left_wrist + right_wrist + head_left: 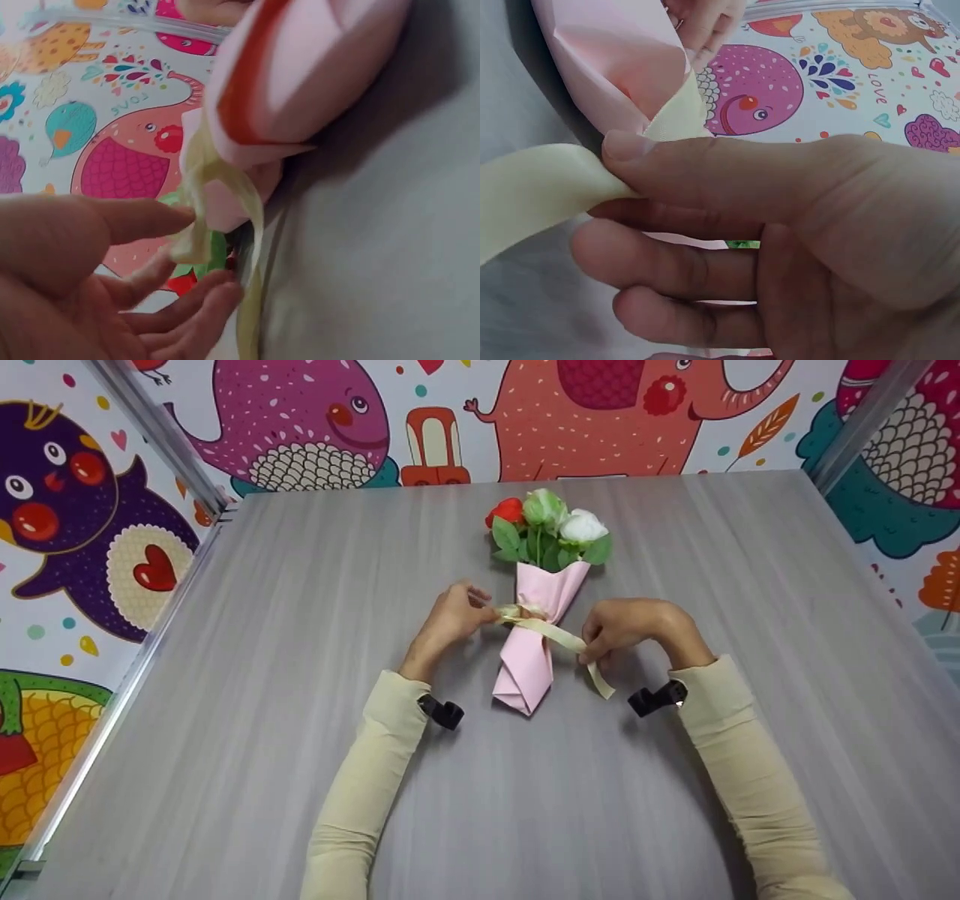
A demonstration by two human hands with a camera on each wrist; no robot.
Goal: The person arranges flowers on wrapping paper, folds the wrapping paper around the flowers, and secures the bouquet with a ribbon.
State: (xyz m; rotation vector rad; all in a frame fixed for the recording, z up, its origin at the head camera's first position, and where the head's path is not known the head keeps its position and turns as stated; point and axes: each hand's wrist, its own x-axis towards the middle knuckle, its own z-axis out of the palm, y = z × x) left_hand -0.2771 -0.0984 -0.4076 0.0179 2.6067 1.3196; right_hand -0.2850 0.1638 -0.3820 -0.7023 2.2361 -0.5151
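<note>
A bouquet wrapped in pink paper (524, 664) lies on the table, its flowers pointing away from me. Red, pale green and white (583, 526) blooms show above green leaves. Cream ribbon (559, 635) circles the narrow middle of the wrap. On the left side, my left hand (459, 611) pinches a loop of the ribbon between thumb and finger; the left wrist view shows that ribbon (196, 217) at the fingertips. My right hand (626, 624) pinches the ribbon to the right of the wrap, and its loose tail (536, 191) hangs past the thumb.
The grey wood-grain table (262, 660) spreads around the bouquet. Behind it stands a wall with printed cartoon animals (600, 435). Metal rails (150, 427) frame the corners and left edge. Black wrist cameras (442, 712) sit at both cuffs.
</note>
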